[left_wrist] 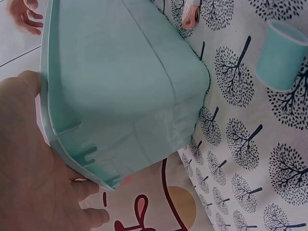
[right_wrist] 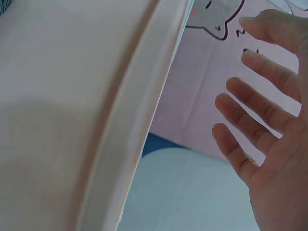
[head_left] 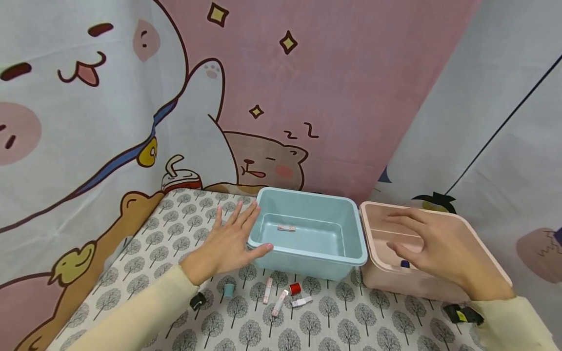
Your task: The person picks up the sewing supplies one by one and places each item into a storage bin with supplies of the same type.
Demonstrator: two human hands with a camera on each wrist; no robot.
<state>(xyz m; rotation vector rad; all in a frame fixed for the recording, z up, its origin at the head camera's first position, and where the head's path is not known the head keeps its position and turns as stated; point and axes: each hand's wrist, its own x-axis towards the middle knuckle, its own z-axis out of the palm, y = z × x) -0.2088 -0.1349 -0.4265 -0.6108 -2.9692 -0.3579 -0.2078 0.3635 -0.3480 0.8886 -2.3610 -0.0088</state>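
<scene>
My left hand (head_left: pixel 230 243) is at the left end of the light blue bin (head_left: pixel 307 263), fingers straight and spread. In the left wrist view its thumb is beside the bin's rim (left_wrist: pixel 45 103); whether it touches is unclear. My right hand (head_left: pixel 439 246) hovers over the pink bin (head_left: pixel 395 282), fingers apart and loosely bent, holding nothing. A small dark blue thing (head_left: pixel 405 263) shows inside the pink bin, its kind unclear. A small pale pink bundle (head_left: pixel 286 227), banded in white, lies in the blue bin. The right wrist view shows the pink bin's wall (right_wrist: pixel 110 125) beside the hand.
In front of the blue bin lie a teal spool-like cylinder (head_left: pixel 229 290), a red one (head_left: pixel 295 288) and several pale banded bundles (head_left: pixel 279 303) on the tree-print cloth (head_left: pixel 237 331). A printed cartoon curtain (head_left: pixel 351 97) hangs behind the bins.
</scene>
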